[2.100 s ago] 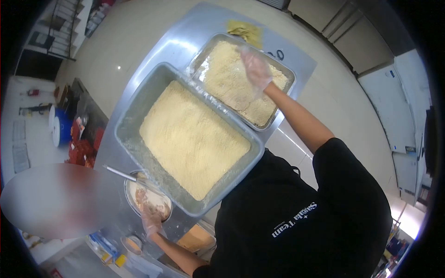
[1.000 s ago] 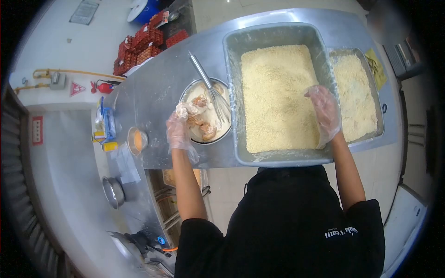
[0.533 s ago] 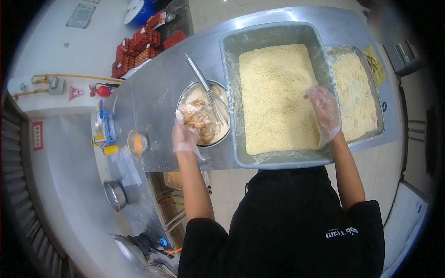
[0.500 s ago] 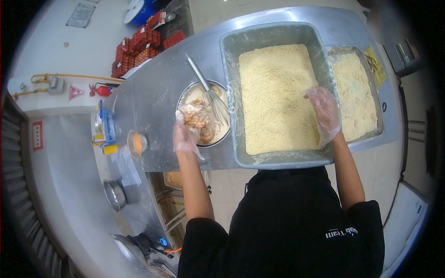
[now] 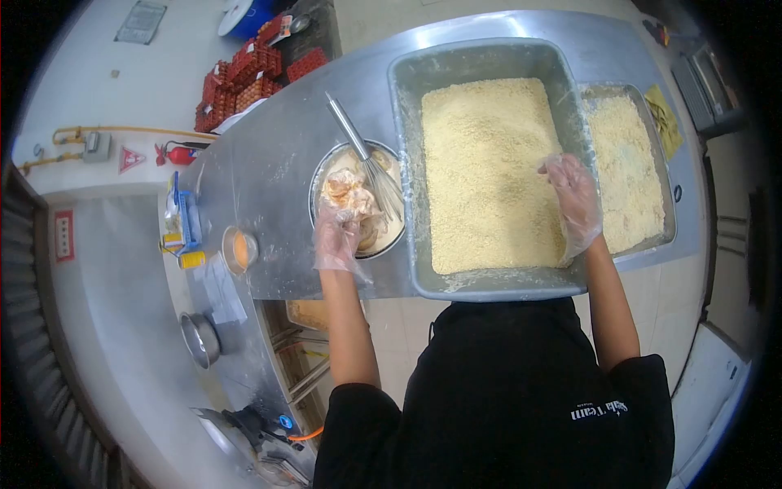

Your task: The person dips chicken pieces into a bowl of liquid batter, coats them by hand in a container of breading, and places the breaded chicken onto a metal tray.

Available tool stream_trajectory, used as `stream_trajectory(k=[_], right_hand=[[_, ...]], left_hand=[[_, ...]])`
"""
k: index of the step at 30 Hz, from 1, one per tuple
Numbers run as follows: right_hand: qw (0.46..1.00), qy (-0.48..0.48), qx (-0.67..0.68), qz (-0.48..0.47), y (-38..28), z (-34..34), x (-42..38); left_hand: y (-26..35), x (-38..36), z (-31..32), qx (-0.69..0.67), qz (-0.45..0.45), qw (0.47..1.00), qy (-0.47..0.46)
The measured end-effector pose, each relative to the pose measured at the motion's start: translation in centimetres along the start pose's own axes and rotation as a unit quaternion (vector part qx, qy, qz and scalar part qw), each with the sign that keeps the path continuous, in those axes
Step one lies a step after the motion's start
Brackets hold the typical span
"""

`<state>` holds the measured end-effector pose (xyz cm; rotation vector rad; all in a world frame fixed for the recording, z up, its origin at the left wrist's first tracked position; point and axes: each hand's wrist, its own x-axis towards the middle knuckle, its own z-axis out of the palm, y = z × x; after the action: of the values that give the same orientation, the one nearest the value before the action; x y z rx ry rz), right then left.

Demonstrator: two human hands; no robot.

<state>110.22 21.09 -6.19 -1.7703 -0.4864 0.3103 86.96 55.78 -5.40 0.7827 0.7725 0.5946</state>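
My left hand (image 5: 337, 238), in a clear plastic glove, is closed round slippery, batter-coated meat (image 5: 350, 194) in a round metal bowl (image 5: 314, 196). Pale batter fills the bowl, and more coated pieces lie in it. A wire whisk (image 5: 377, 177) leans in the bowl with its handle over the far rim. To the right stands a grey-green plastic tub (image 5: 476, 52) of coarse yellowish breading flour (image 5: 489, 171). Over the tub's right side hangs my right hand (image 5: 573, 200), also gloved, its fingers curled in with nothing visible in them.
A metal tray (image 5: 669, 200) of similar flour sits right of the tub, with a yellow cloth (image 5: 664, 122) beside it. Left on the steel table (image 5: 277, 187) are a small bowl of orange powder (image 5: 241, 251) and a blue basket (image 5: 191, 222). Red egg trays (image 5: 248, 69) are stacked beyond.
My left hand has shifted slightly right and further over the bowl, bunching the coated meat together. My right hand has barely moved.
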Motion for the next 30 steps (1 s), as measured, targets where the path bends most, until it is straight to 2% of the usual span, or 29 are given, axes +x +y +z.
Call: stream_trajectory(k=[3, 5, 6, 7, 9, 12, 15, 18, 21, 25, 27, 30], right_hand=[[0.999, -0.005, -0.028, -0.015, -0.1, -0.3, 0.1], [0.999, -0.01, -0.045, -0.028, 0.0, -0.4, 0.1], [0.998, -0.011, -0.051, -0.037, 0.2, -0.4, 0.2], [0.997, -0.014, -0.057, -0.045, 0.4, -0.4, 0.2], [0.998, -0.016, -0.051, -0.016, 0.2, -0.3, 0.2], [0.998, -0.014, -0.06, -0.015, 0.3, -0.3, 0.2], [0.998, -0.006, -0.061, -0.023, 0.6, -0.1, 0.2], [0.997, -0.013, -0.071, -0.032, 0.5, -0.2, 0.4], [0.998, -0.008, -0.06, -0.017, 0.3, -0.1, 0.5], [0.998, -0.003, -0.063, 0.005, 0.2, -0.3, 0.3], [0.995, 0.001, -0.094, -0.034, 1.0, -0.3, 0.4], [0.997, 0.006, -0.071, -0.037, 2.1, -0.2, 0.5]], left_hand=[[1.1, -1.4, 1.9, 0.174, 0.045, 0.984, 0.016], [0.9, -1.0, 0.4, 0.383, 0.082, 0.92, 0.018], [1.1, -1.3, 0.8, 0.48, 0.099, 0.872, 0.018], [1.2, -1.8, 1.3, 0.592, 0.108, 0.799, -0.011], [1.5, -3.1, 2.5, 0.78, 0.121, 0.611, -0.066], [3.4, -1.7, 2.5, 0.684, 0.022, 0.726, -0.07], [3.4, 0.5, 2.2, 0.575, 0.037, 0.813, -0.081], [0.6, 0.3, 4.0, 0.69, 0.143, 0.705, -0.078], [1.3, 0.4, 4.7, 0.754, 0.116, 0.639, -0.095], [1.6, 1.0, 2.6, 0.68, 0.035, 0.726, -0.099], [3.0, 0.4, 2.5, 0.628, 0.023, 0.773, -0.081], [6.4, -0.4, 3.2, 0.615, 0.101, 0.778, -0.083]])
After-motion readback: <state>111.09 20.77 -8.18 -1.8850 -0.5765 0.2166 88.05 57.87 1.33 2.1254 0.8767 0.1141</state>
